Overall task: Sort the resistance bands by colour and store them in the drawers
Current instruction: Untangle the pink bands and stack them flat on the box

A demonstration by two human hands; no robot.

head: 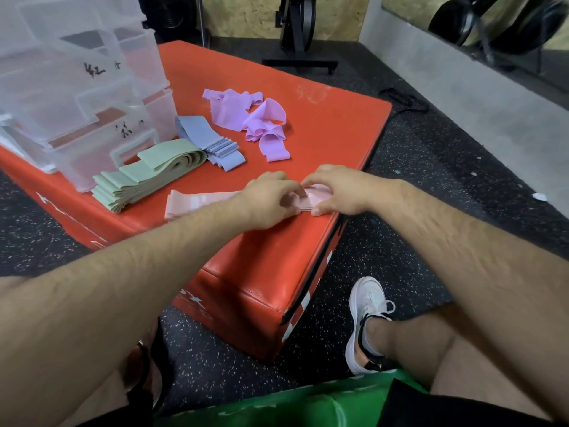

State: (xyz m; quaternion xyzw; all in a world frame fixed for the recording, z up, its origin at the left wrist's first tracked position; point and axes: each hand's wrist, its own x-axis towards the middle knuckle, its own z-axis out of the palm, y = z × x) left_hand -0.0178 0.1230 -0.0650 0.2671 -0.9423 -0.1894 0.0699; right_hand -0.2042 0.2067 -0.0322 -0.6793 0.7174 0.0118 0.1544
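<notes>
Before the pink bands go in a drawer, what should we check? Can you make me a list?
1. Pink bands in one flat stack: ok.
2. Both hands on them: ok, the left hand and right hand pinch the stack's right end.
3. Green bands and blue bands stacked neatly: ok.
4. Purple bands tidy: not ok, they lie in a loose heap.
5. A drawer open for pink in the clear drawers: cannot tell.
</notes>
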